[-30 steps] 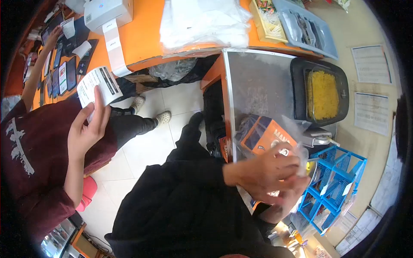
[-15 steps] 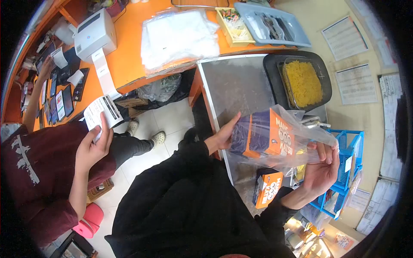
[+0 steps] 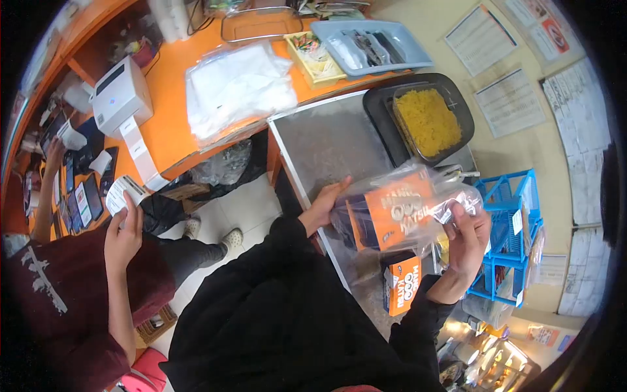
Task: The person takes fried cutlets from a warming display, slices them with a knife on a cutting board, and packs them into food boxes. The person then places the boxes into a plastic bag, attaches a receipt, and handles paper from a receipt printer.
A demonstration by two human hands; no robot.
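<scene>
Orange and dark purple food boxes marked "KATSU" sit inside a clear plastic bag. My left hand holds the boxes' left end through the bag, thumb on top and the other fingers mostly hidden beneath. At the bag's gathered right end, my right hand grips the plastic between thumb and curled fingers. Another orange box of the same kind lies just below them on the metal-topped counter.
Beyond the counter is a glass dish of yellow shredded food on a black tray. Blue plastic racks stand at right. White bags and a label printer rest on the orange table. At left, a co-worker in maroon holds a paper slip.
The bagged boxes tilt differently, their printed face turned more upward. My right hand has drawn left and gathered the bag's end. The view has shifted, and the co-worker's slip hand has moved slightly.
</scene>
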